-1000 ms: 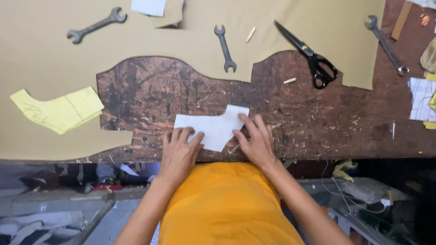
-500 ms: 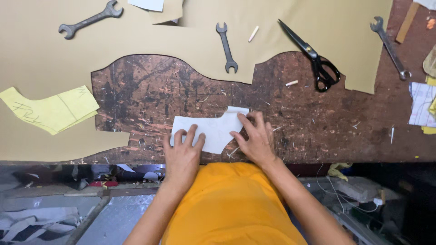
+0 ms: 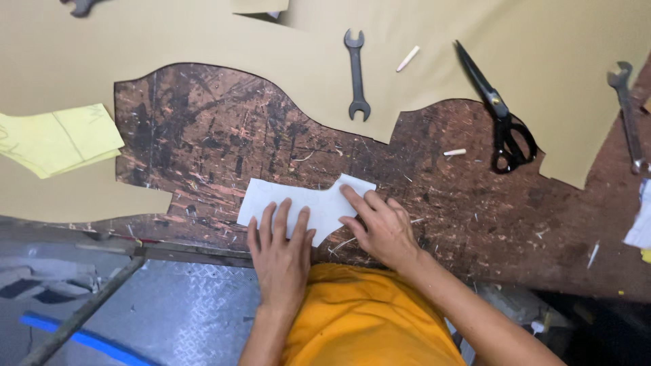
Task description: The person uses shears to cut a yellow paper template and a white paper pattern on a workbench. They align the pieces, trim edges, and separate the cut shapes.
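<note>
White paper cutout (image 3: 298,201) lies flat on the scarred wooden table (image 3: 224,135), close to its near edge, and both hands press it down. Far left, a stack of yellow paper pieces (image 3: 57,139) rests on the big tan sheet (image 3: 135,37), well apart from the work. The left hand (image 3: 279,254) lies palm down on the cutout's near edge, fingers (image 3: 268,220) spread apart and flat, gripping nothing. The right hand (image 3: 380,227) sits just beside it, fingers loosely together, their tips pinning the cutout's right corner. Further back a wrench (image 3: 355,74) and a stub of chalk (image 3: 407,58) lie on the tan sheet, then black scissors (image 3: 500,118), and another wrench (image 3: 627,112) far right. I judge the step to be smoothing and holding the pattern piece in place; any next move would call for keeping it from sliding while one hand lets go.
</note>
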